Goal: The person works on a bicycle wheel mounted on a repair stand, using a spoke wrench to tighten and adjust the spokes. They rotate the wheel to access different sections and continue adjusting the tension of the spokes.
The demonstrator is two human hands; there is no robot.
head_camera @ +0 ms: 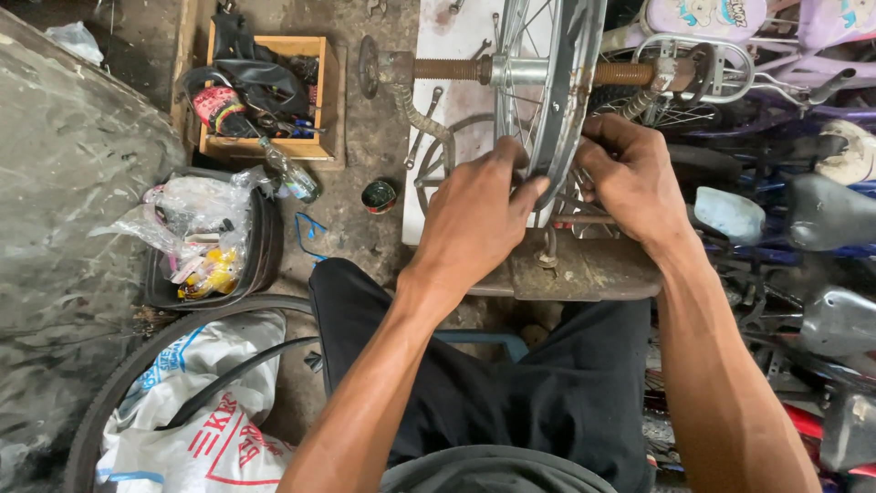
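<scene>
A bare metal bicycle wheel rim [561, 82] with thin spokes stands upright on a rusty threaded axle [452, 68] of a stand. My left hand [474, 215] grips the rim's lower edge from the left, fingers curled around it. My right hand [630, 178] holds the same rim from the right, fingers tucked among the spokes. Both hands meet at the rim's bottom, above a worn metal platform [589, 269]. What the fingertips pinch is hidden.
A wooden box [310, 146] of tools and rubber tubes sits far left, a plastic bottle [290, 172] and a small tin [379, 195] near it. A black tyre [137, 361] and a white sack [210, 411] lie at lower left. Several bicycles [803, 210] crowd the right.
</scene>
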